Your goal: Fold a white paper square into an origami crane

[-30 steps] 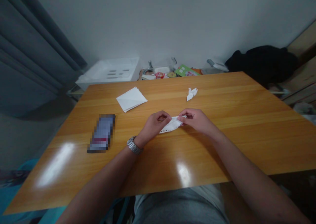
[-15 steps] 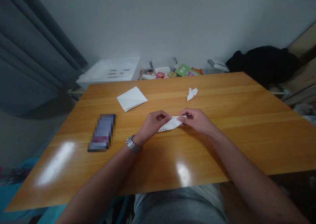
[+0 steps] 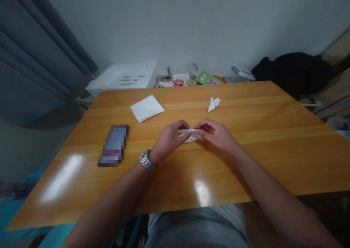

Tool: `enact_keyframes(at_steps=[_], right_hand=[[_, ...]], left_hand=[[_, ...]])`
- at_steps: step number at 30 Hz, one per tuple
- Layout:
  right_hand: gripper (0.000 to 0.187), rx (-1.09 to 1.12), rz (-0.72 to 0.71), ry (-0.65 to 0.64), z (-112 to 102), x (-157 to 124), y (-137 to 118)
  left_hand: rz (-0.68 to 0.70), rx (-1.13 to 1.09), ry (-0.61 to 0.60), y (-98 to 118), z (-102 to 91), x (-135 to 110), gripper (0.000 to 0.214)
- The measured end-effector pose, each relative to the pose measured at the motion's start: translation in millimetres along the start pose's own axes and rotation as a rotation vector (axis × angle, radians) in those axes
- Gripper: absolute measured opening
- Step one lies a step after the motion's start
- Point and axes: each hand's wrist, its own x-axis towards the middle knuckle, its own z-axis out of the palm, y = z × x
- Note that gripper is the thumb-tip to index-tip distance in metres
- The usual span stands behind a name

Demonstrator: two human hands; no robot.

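Note:
A small folded sheet of white paper point(image 3: 193, 136) with a row of punched holes along its near edge is held above the table between both hands. My left hand point(image 3: 173, 135), with a metal watch point(image 3: 147, 160) at the wrist, grips the paper's left side between thumb and fingers. On the right side, my right hand point(image 3: 213, 133) pinches it the same way, fingertips close to the left ones. Parts of the folds are hidden behind the fingers. Beyond the right hand, a white folded paper bird point(image 3: 214, 104) rests on the wooden table point(image 3: 273, 142).
Left of the hands lies a dark phone point(image 3: 114, 145) with a blurred screen. Several white sheets point(image 3: 147, 108) are stacked farther back. Behind the table stand a white plastic tray point(image 3: 123, 76), a green booklet point(image 3: 207, 78) and a black cloth heap point(image 3: 292, 73).
The paper has been turned and bunched between the fingers, so less of it shows and its holed edge has shifted right. My hands have drawn slightly closer together.

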Motion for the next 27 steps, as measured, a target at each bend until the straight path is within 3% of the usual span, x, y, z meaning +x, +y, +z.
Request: enact_keyframes(at_steps=[9, 14, 21, 27], right_hand=[[0.013, -0.126, -0.154, 0.035, 2, -1, -1], [0.012, -0.051, -0.148, 0.042, 2, 0, 1], [0.014, 0.029, -0.112, -0.026, 0, 0, 6], [0.014, 0.033, -0.109, -0.049, 0, -1, 3]], left_hand=[[0.125, 0.039, 0.018, 4, 1.6, -1, 0.024], [0.143, -0.010, 0.024, 5, 0.2, -1, 0.021], [0.081, -0.112, -0.113, 5, -8.8, 1, 0.021], [0.099, -0.058, -0.073, 5, -7.9, 0, 0.017]])
